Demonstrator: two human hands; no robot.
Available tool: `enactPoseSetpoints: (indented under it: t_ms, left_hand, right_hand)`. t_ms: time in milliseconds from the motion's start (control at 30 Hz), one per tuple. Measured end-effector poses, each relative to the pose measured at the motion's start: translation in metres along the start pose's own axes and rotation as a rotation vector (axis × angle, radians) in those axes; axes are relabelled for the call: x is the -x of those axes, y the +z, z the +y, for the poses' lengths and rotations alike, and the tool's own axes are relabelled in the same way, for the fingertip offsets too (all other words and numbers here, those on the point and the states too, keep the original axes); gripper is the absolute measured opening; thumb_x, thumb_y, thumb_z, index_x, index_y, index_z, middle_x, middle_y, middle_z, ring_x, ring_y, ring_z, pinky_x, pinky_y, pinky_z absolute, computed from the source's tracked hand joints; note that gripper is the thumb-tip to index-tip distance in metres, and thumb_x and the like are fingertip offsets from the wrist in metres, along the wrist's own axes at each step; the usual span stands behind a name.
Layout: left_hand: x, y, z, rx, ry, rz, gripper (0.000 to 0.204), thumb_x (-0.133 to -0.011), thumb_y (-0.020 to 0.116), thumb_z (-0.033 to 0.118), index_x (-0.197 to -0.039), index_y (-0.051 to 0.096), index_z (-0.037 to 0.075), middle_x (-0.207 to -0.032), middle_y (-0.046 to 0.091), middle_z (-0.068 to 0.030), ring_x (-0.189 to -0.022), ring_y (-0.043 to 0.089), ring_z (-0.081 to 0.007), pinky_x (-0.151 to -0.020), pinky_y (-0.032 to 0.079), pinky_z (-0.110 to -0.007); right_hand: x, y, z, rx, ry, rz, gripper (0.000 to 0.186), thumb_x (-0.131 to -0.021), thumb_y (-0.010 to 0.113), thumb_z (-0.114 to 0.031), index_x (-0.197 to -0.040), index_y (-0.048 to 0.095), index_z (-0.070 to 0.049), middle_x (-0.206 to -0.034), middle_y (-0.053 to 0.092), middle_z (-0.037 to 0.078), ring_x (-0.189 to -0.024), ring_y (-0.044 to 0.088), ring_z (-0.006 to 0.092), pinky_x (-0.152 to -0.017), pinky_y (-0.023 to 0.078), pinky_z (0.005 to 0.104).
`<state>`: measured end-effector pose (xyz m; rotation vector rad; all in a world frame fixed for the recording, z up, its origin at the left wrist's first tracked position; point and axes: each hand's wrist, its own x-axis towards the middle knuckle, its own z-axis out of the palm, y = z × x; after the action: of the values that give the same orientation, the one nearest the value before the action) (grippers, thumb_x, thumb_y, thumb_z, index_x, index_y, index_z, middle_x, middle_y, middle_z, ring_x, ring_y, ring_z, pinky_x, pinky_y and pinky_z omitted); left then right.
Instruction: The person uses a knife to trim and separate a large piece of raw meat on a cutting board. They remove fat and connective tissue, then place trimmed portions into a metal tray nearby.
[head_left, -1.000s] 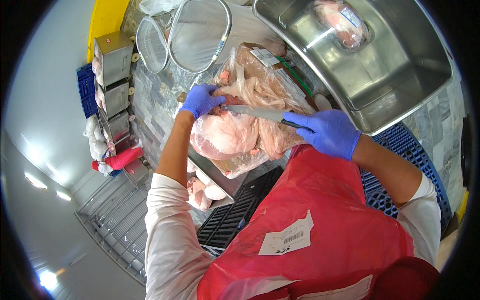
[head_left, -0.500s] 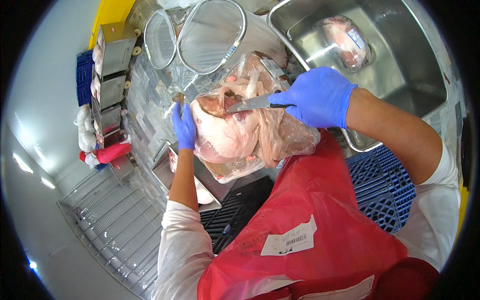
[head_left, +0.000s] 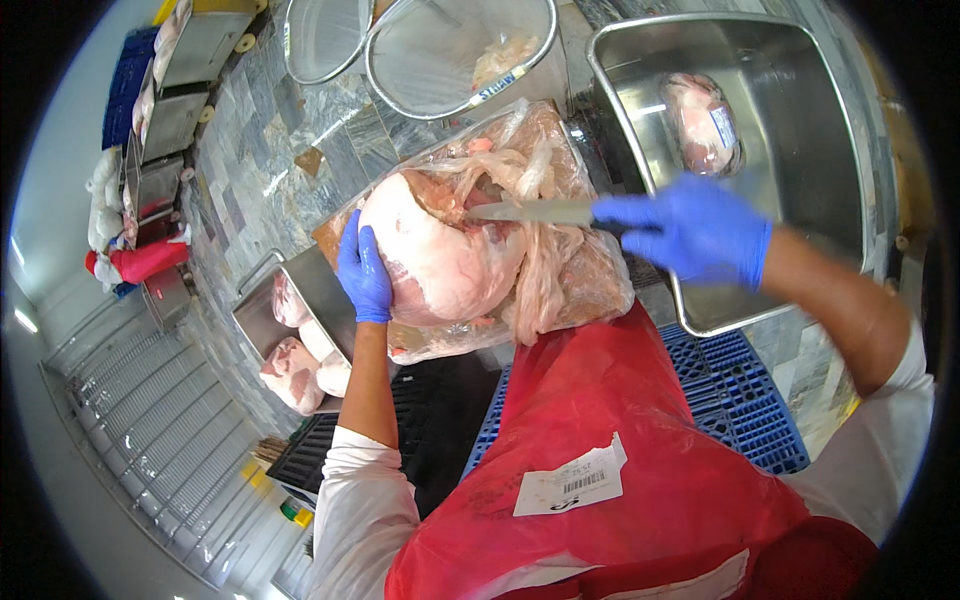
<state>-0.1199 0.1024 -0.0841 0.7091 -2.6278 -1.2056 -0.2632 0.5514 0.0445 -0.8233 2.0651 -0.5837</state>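
Observation:
A large pale cut of raw meat (head_left: pixel 440 260) with a thick skin-like side lies on clear plastic wrapping (head_left: pixel 585 270) atop a box. My left hand (head_left: pixel 364 272), in a blue glove, rests against its left side with fingers laid flat. Gloved in blue too, my right hand (head_left: pixel 690 228) grips a knife (head_left: pixel 540 211), its handle mostly inside the fist. The blade points left, and its tip is at the reddish cut area on top of the meat. Crumpled translucent plastic hangs over the right part.
At the right stands a deep steel tub (head_left: pixel 790 150) holding one wrapped meat piece (head_left: pixel 702 125). Two hoop-rimmed bags (head_left: pixel 460 55) are beyond the box. A steel bin (head_left: pixel 300 330) with meat pieces sits at left. Blue pallets (head_left: pixel 735 385) lie below; a co-worker in red (head_left: pixel 150 262) is far left.
The view has shifted, showing more of the bin at left. My right hand and the knife have moved right relative to the meat. My left hand stays on its side.

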Motion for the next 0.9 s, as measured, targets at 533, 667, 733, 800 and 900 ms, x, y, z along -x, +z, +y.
enactPoseSetpoints:
  t_ms: [533,667,733,800,900]
  left_hand:
    - [-0.003,-0.005,0.002,0.030,-0.001,-0.015,0.048,-0.108,0.057,0.028,-0.143,0.059,-0.005,-0.143,0.063,-0.0186,-0.132,0.059,-0.0250,-0.114,0.042,-0.036]
    - [-0.002,-0.004,0.010,-0.013,0.045,-0.027,0.048,-0.108,0.056,0.028,-0.143,0.059,-0.005,-0.143,0.064,-0.0192,-0.131,0.060,-0.0260,-0.113,0.043,-0.037]
    - [-0.004,-0.006,0.003,-0.016,0.078,-0.037,0.048,-0.108,0.056,0.028,-0.143,0.059,-0.005,-0.142,0.064,-0.0194,-0.131,0.060,-0.0263,-0.113,0.043,-0.037]
    - [-0.003,-0.004,0.013,-0.049,0.102,-0.033,0.048,-0.107,0.058,0.028,-0.143,0.059,-0.003,-0.141,0.064,-0.0202,-0.130,0.060,-0.0284,-0.113,0.043,-0.038]
    - [0.000,-0.008,0.009,-0.118,0.145,-0.007,0.049,-0.103,0.062,0.028,-0.143,0.061,0.000,-0.139,0.065,-0.0211,-0.129,0.062,-0.0321,-0.112,0.044,-0.041]
  right_hand:
    - [0.049,0.152,0.012,-0.655,0.071,0.365,0.046,-0.103,0.063,-0.033,-0.147,0.059,-0.024,-0.091,0.071,0.025,-0.082,0.072,0.0415,-0.074,0.057,0.0485]
    - [0.066,0.062,0.002,-0.577,0.073,0.273,0.045,-0.105,0.059,-0.028,-0.147,0.058,-0.013,-0.093,0.070,0.027,-0.083,0.073,0.0324,-0.079,0.056,0.0439]
    - [0.048,0.034,-0.009,-0.417,0.028,0.193,0.046,-0.106,0.057,-0.027,-0.149,0.056,-0.010,-0.089,0.067,0.027,-0.079,0.071,0.0278,-0.078,0.055,0.0415]
    - [0.023,0.024,-0.011,-0.197,-0.100,0.179,0.046,-0.107,0.055,-0.029,-0.149,0.056,-0.009,-0.079,0.062,0.027,-0.070,0.066,0.0277,-0.073,0.053,0.0422]
    - [0.004,-0.012,-0.031,-0.206,-0.049,0.022,0.042,-0.106,0.053,-0.029,-0.142,0.062,-0.008,-0.087,0.065,0.028,-0.081,0.067,0.0378,-0.079,0.053,0.0462]
